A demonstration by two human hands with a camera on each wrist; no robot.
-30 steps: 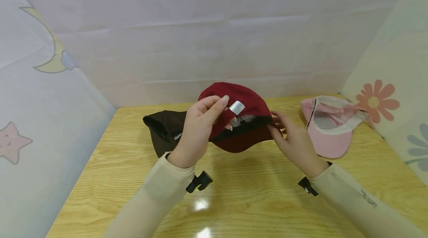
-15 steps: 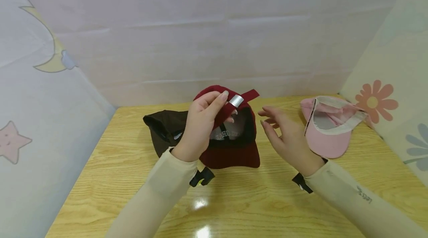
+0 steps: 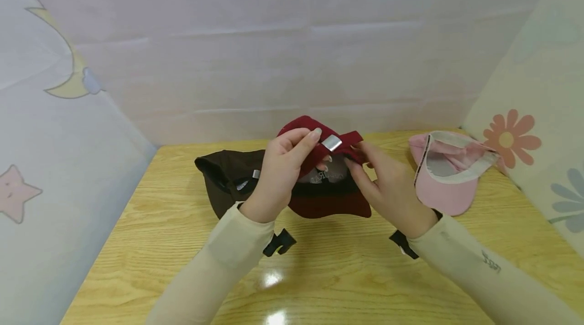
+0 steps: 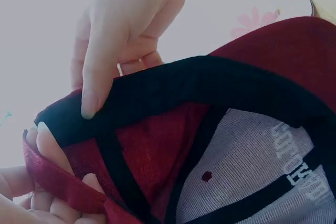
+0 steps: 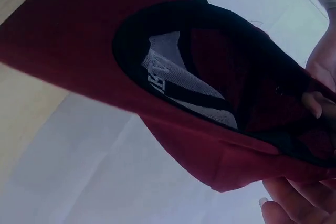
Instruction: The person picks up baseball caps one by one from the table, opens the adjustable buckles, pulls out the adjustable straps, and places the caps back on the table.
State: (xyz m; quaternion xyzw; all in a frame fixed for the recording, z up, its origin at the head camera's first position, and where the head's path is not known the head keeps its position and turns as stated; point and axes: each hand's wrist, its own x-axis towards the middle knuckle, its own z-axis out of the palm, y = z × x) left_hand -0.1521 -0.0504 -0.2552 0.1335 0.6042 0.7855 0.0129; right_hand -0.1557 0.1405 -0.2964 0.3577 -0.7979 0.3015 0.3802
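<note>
Left hand pinches strap of red cap, right hand its band; likely adjusting, next needing steady tension

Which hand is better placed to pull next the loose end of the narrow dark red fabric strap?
Probably the right hand: it grips the dark red cap close to the strap's loose end, while the left hand pinches the strap on the shiny silver buckle's other side.
</note>
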